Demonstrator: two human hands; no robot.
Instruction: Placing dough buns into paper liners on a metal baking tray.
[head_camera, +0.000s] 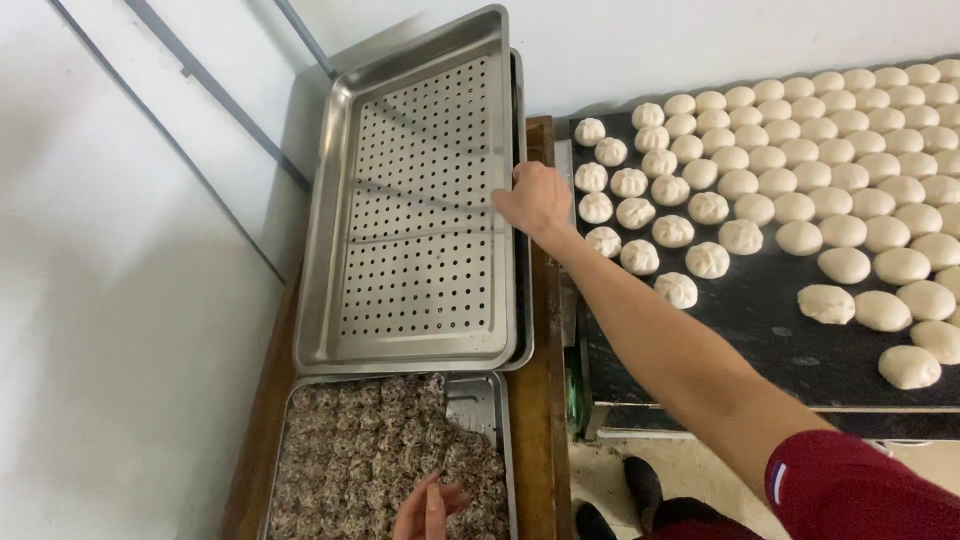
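- Up close, the right hand (535, 200) grips the right rim of an empty perforated steel tray (410, 200) at far left.
- Nearer, the left hand (428, 508) hovers loosely open over a tray of dark filling balls (350, 460).
- Rightward, pale dough buns (800, 170) crowd a black board (760, 340).

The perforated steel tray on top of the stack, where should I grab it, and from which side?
Take the perforated tray by its raised rim on the long right edge, where the right hand already rests. That edge faces the bun board and is open; the far and left sides sit close to the wall.
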